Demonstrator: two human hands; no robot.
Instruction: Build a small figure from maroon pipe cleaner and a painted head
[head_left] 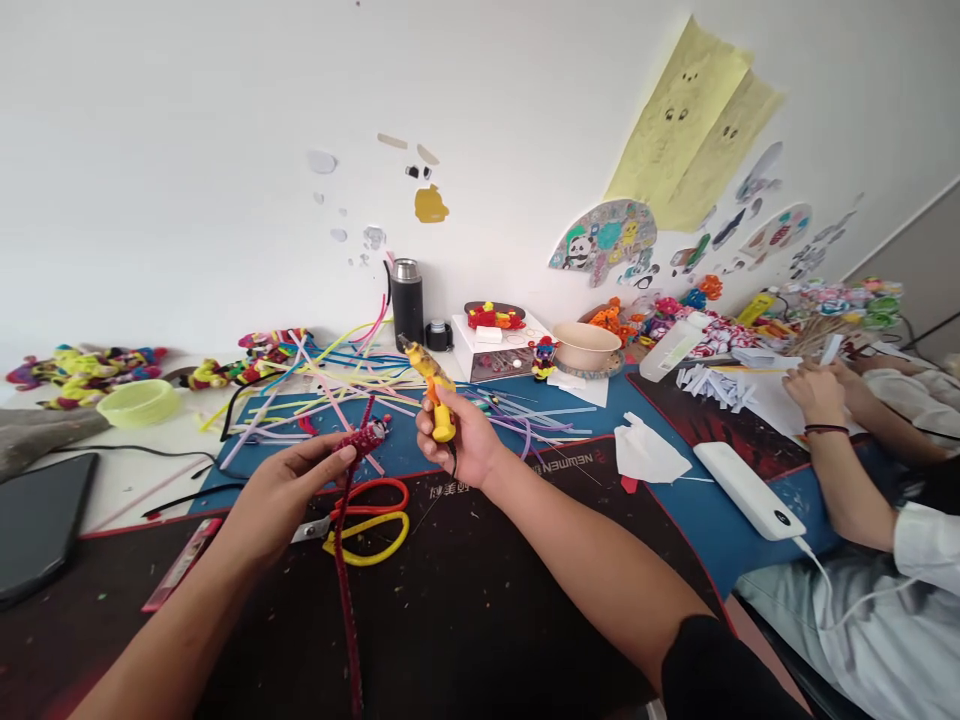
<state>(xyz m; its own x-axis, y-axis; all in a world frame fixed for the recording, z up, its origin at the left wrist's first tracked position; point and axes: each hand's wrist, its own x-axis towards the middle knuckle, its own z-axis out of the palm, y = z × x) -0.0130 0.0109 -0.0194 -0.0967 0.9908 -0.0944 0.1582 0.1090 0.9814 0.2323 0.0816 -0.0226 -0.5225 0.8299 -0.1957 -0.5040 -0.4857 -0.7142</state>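
Note:
Between the fingers and thumb of my left hand [300, 480] is a dark red fuzzy roll [362, 438], its pale end facing right. A long dark red fuzzy strip [346, 600] hangs down from it over the black mat. My right hand [461, 435] is wrapped round a yellow glue gun [444, 420], held upright with its dark, worn nozzle pointing up and left. The roll and the gun are apart. Scissors with red and yellow handles [375, 558] lie on the mat below my hands.
Loose fuzzy stems [330, 375] are strewn across the blue mat. Behind them stand a black flask [407, 305] and a white box [499, 360]. A tablet [41, 520] lies at left. On the right are a white power bank [750, 490] and another person's hands [817, 390].

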